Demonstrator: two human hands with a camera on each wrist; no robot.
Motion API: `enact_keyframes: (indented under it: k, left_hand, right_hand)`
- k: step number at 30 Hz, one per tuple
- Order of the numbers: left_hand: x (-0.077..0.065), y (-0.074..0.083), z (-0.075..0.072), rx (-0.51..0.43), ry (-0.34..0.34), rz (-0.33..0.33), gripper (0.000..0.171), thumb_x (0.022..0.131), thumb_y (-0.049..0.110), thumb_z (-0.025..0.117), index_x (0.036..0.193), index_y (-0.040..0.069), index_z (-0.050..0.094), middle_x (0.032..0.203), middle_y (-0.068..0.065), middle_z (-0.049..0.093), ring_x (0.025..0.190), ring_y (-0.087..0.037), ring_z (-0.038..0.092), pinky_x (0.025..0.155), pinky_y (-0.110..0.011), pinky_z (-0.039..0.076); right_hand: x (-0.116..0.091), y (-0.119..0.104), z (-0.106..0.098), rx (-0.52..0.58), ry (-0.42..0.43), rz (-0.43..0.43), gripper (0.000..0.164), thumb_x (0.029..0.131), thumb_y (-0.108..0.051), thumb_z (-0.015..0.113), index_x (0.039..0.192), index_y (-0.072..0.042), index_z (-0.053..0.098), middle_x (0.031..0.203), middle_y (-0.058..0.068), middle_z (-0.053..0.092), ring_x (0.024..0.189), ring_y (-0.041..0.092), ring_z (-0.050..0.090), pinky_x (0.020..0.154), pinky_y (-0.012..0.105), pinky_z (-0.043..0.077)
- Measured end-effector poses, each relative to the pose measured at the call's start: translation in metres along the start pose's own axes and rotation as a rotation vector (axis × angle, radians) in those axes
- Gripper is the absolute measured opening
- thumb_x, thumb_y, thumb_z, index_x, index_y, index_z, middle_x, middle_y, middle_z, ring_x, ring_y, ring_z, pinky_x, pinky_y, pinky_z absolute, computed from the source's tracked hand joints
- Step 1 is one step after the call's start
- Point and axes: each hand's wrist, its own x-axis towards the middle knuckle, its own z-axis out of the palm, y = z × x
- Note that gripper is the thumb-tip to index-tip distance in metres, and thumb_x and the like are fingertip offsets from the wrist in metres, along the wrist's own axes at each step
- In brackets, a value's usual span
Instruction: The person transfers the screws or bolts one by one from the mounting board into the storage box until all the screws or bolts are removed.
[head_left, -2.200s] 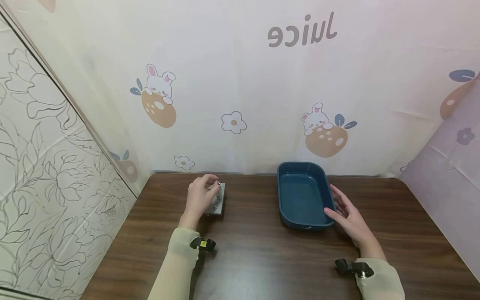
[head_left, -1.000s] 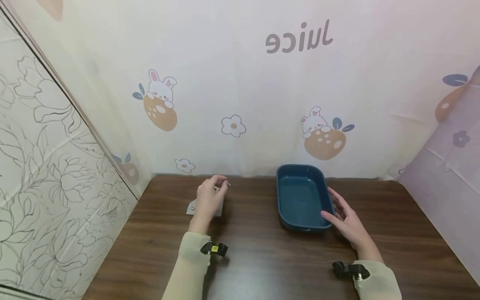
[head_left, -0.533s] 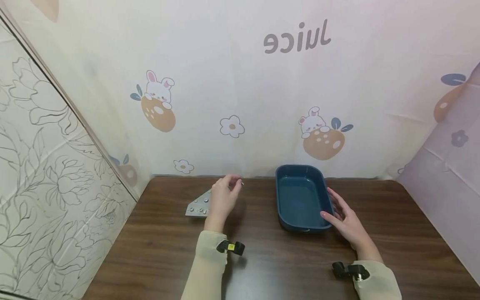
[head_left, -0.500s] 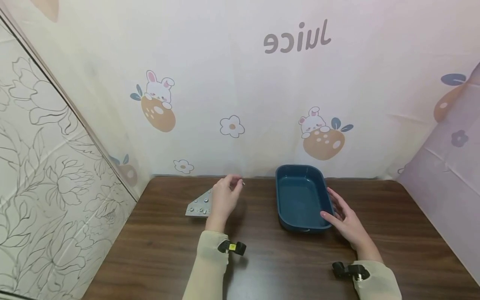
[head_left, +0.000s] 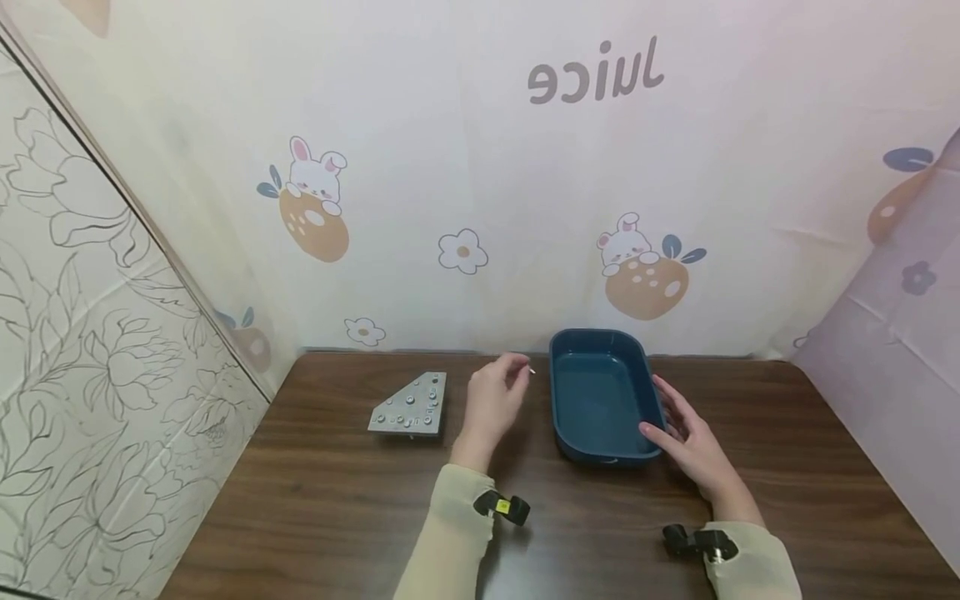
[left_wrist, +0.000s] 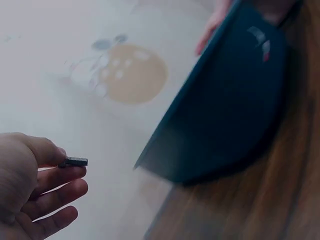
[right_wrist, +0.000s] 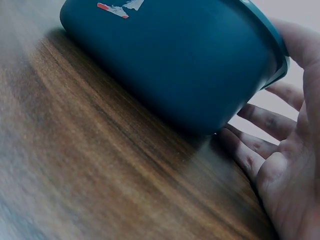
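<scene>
Blue tray (head_left: 602, 400) is set open side up on the wooden table (head_left: 585, 533), right of centre and near the far edge. Its right side is held by the right hand (head_left: 690, 437), with the thumb laid over the rim and the fingers spread along the outer wall. That brace is probably best kept light, so that the tray is neither tipped nor slid. By the left hand (head_left: 491, 408), raised just beside the tray's left side, a small threaded piece (left_wrist: 77, 161) is pinched between thumb and forefinger, the other fingers being loosely bent. So short a piece could easily be dropped; a firm, level pinch seems called for. Left well apart is a metal plate (head_left: 420, 408) dotted with small fittings.

The right fingertips are partly hidden by the tray. The left wrist view is blurred, and the piece's gripped end is covered, so whether it has a head cannot be told.
</scene>
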Motion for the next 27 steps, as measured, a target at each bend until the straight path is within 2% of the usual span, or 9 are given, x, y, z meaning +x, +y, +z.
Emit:
enact_keyframes:
  k: [3,7,14,19,24,27]
  left_hand:
    - [-0.003,0.011,0.009,0.013,-0.042,0.050,0.015,0.099,0.021,0.066,0.111,0.015,0.073,0.098,0.005,0.076,0.086,-0.007,0.067,0.075,-0.024,0.055]
    - [-0.006,0.022,0.015,0.011,-0.075,0.081,0.015,0.098,0.021,0.067,0.112,0.016,0.073,0.097,0.006,0.075,0.085,-0.005,0.065,0.075,-0.021,0.053]
    - [-0.007,0.027,0.019,0.018,-0.125,0.102,0.018,0.099,0.020,0.066,0.115,0.015,0.073,0.102,0.003,0.075,0.087,-0.007,0.064,0.079,-0.019,0.054]
    - [-0.009,0.028,0.020,0.021,-0.177,0.096,0.020,0.100,0.023,0.065,0.117,0.016,0.072,0.104,0.005,0.074,0.088,-0.006,0.061,0.081,-0.018,0.053]
    - [-0.011,0.030,0.024,0.054,-0.174,0.125,0.018,0.099,0.023,0.066,0.114,0.017,0.073,0.099,0.006,0.074,0.084,-0.005,0.057,0.078,-0.020,0.051]
    - [-0.013,0.033,0.026,0.071,-0.174,0.143,0.017,0.099,0.023,0.067,0.113,0.017,0.074,0.096,0.007,0.074,0.082,-0.005,0.055,0.079,-0.021,0.050]
  right_hand:
    - [0.000,0.000,0.000,0.006,-0.005,0.002,0.079,0.100,-0.031,0.065,0.161,-0.039,0.016,0.164,0.015,0.025,0.144,0.043,0.029,0.108,0.071,0.028]
    - [0.000,0.000,0.000,0.007,-0.008,0.003,0.079,0.099,-0.032,0.065,0.161,-0.038,0.016,0.164,0.016,0.026,0.143,0.043,0.029,0.108,0.071,0.028]
    - [0.001,-0.001,-0.001,-0.005,-0.006,0.004,0.079,0.099,-0.032,0.065,0.161,-0.038,0.016,0.164,0.016,0.026,0.144,0.043,0.029,0.108,0.070,0.028]
    - [0.001,-0.002,-0.002,-0.038,-0.007,0.003,0.078,0.100,-0.032,0.064,0.161,-0.038,0.016,0.163,0.014,0.028,0.142,0.040,0.032,0.112,0.058,0.033]
    - [0.000,-0.004,-0.003,-0.043,-0.007,0.001,0.078,0.100,-0.032,0.064,0.161,-0.038,0.016,0.162,0.016,0.028,0.142,0.040,0.032,0.112,0.056,0.034]
    - [0.000,-0.005,-0.002,-0.047,-0.014,0.005,0.079,0.100,-0.033,0.064,0.161,-0.038,0.015,0.162,0.016,0.029,0.142,0.040,0.032,0.113,0.041,0.036]
